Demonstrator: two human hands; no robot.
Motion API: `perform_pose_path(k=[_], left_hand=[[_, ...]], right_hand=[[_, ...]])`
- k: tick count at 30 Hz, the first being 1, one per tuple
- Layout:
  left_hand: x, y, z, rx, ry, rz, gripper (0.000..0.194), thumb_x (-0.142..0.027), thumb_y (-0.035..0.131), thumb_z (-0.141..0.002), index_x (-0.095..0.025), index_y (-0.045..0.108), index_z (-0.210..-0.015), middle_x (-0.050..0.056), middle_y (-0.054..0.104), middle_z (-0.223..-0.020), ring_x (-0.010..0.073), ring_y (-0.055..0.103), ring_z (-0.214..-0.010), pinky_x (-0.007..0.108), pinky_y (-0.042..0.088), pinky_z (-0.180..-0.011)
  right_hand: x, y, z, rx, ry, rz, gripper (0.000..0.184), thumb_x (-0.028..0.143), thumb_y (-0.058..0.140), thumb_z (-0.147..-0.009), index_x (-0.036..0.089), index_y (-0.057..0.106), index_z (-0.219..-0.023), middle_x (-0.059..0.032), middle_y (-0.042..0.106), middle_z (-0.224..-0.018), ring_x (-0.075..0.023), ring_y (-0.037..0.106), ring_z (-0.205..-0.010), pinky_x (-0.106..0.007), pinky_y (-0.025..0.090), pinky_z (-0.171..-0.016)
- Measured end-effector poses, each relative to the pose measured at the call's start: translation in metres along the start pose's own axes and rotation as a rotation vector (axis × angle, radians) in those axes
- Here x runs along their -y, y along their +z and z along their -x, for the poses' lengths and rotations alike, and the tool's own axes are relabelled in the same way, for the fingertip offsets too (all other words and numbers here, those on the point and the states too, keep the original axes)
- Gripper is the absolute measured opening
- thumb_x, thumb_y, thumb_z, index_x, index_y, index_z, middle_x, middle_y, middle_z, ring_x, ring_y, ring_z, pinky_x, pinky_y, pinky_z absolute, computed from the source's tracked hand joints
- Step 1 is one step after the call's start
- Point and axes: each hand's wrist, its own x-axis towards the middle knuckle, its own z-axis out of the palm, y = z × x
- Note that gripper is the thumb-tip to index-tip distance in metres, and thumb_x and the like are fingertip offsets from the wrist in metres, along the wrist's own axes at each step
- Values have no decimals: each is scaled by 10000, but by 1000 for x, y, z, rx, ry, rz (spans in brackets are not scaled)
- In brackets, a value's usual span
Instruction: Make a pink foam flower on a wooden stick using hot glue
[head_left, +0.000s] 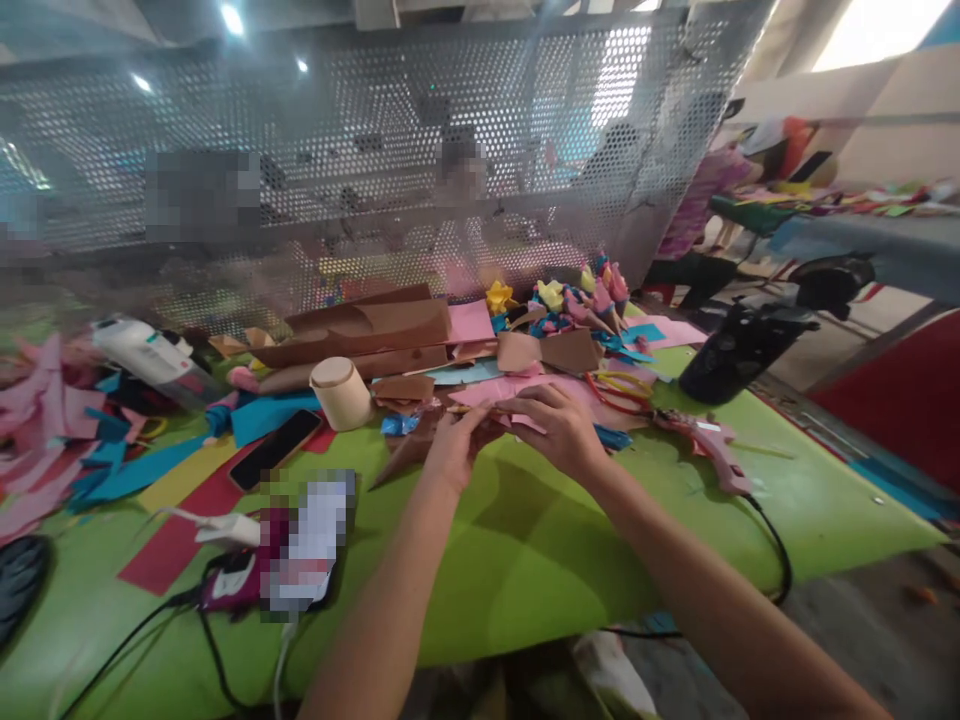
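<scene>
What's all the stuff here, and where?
Table: one, green, under hands
Screen: one, grey, behind table
Paper flowers: several, pink and yellow, back right
Brown paper: several, brown, back middle
Pink paper: uncounted, pink, by hands
Scraps: many, mixed colours, left
White container: one, white, back left
Tub: one, cream, middle
Phones: two, dark and pale, left
Power strip: one, purple, front left
Glue gun: one, pink, right
Handles: uncounted, red and yellow, right
Black container: one, black, right
Person: one, pinkish top, far right
Left hand: one, bare, middle
Right hand: one, bare, middle
</scene>
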Motion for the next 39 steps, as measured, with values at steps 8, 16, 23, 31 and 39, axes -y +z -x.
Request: perform_pose_path(k=[8, 16, 23, 31, 39], left_hand=[[2, -2, -1, -13, 25, -12, 341, -283, 874, -561, -127, 640, -754, 14, 729, -693, 131, 683, -633, 284, 549, -733], [4, 3, 1, -50, 7, 31, 346, -233, 896, -509, -143, 643, -727, -5, 723, -704, 121, 676, -632, 270, 542, -711], [12, 6, 0, -51, 47, 10, 368, -263, 913, -465, -140, 677, -720, 13, 731, -696, 147, 688, -632, 305, 552, -743], [16, 11, 0, -38, 85, -44, 391, -329, 909, -453, -156, 693, -729, 31, 751, -744, 196, 716, -751, 361, 555, -836], [16, 11, 1, -26, 140, -126, 354, -256, 899, -473, -188, 695, -754, 5, 756, -801, 204, 707, -861, 346, 556, -859]], right_hand=[[2, 1, -1, -58, -9, -56, 241, 276, 618, -905, 314, 722, -1119, -72, 662, -1007, -216, 626, -918, -354, 506, -807], [7, -1, -4, -148, 103, -277, 165, 361, 655, -882, 262, 768, -950, -64, 668, -873, -202, 641, -829, -341, 527, -752], [11, 4, -4, -197, 394, -585, 189, 386, 729, -788, 198, 734, -772, -43, 686, -740, -183, 641, -712, -309, 526, -656], [7, 12, -2, -188, 663, -870, 285, 414, 799, -650, 190, 647, -737, 7, 650, -647, -132, 586, -549, -249, 478, -498], [6, 12, -2, -168, 587, -812, 235, 385, 777, -684, 193, 646, -726, 3, 646, -656, -149, 601, -582, -270, 490, -534]])
